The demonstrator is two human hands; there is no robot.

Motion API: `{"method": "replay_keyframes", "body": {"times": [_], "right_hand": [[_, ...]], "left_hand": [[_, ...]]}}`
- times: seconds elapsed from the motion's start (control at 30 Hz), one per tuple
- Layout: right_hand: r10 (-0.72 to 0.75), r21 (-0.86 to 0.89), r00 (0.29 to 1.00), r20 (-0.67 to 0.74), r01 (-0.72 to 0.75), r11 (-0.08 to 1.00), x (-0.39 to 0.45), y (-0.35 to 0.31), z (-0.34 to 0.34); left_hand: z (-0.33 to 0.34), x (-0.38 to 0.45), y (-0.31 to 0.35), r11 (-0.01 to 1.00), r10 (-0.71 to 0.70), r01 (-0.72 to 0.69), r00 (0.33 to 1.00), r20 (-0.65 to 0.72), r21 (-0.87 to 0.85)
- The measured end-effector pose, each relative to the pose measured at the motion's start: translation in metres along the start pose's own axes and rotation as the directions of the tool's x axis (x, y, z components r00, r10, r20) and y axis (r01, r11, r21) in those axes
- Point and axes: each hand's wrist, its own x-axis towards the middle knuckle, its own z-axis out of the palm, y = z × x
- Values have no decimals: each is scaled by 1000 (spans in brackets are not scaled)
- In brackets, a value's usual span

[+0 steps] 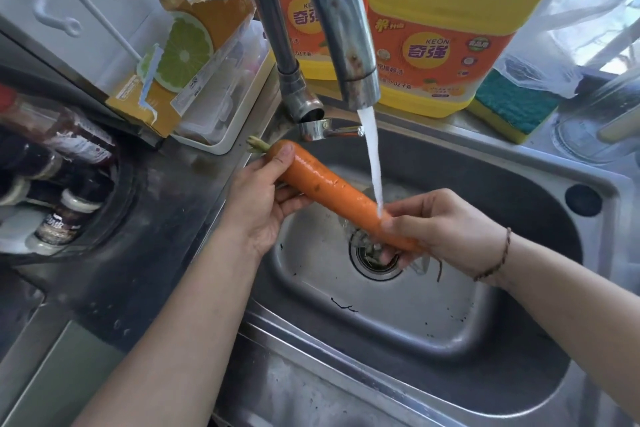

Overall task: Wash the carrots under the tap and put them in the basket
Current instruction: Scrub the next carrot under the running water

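One carrot (332, 194) between both hands.

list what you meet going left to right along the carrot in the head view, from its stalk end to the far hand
green stalk stub → left hand gripping the thick end → bare middle of the carrot → water stream hitting it → right hand around the thin end

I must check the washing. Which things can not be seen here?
Head view:
- Basket: not in frame.
- Other carrots: none visible.
- Carrot tip: hidden inside right hand.
- Its thick end: partly covered by left hand.
- Tap top: cut off by upper edge.
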Motion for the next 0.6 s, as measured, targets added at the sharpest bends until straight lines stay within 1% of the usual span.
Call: {"method": "replay_keyframes", "body": {"times": [0.1, 0.27, 0.47, 0.6], "right_hand": [[80, 100, 996, -24, -78, 992, -1, -5, 3], [156, 150, 986, -62, -145, 978, -1, -9, 10], [188, 127, 982, -35, -182, 975, -4, -10, 11], [200, 138, 978, -54, -191, 972, -4, -10, 12]], "left_hand": [[1, -1, 1, 1000, 2, -2, 999, 32, 4], [2, -2, 2, 1000, -19, 18, 998, 52, 9], [-1, -3, 1, 1000, -27, 27, 997, 77, 1], [1, -4, -2, 999, -38, 39, 996, 76, -4]]}}
